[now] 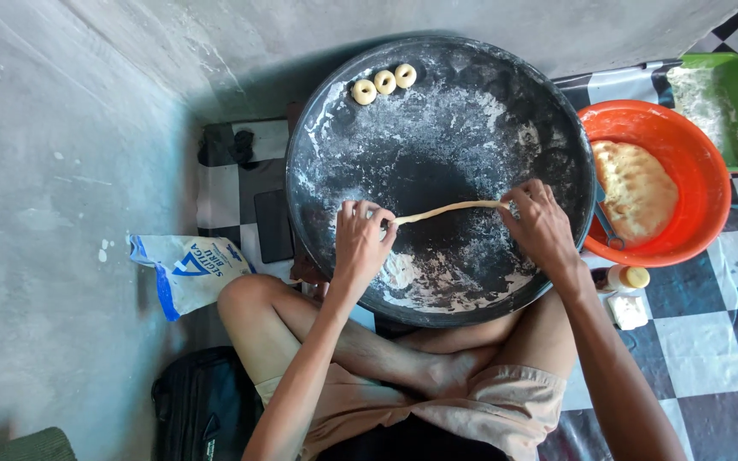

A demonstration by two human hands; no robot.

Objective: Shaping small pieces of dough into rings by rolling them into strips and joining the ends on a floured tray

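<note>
Dough rope (450,208) stretched between left hand (360,242) and right hand (542,226), fingers pinched shut on each end, over floured round tray (326,128). Looked soft, light, easily torn; best held by its ends.

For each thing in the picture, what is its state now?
Dough rope: stretched thin between both hands.
Left hand: pinching the rope's end.
Right hand: pinching the other end.
Dark round tray: dusted with flour.
Three dough rings: shaped, side by side at the tray's far edge.
Orange bowl: holds dough.
</note>
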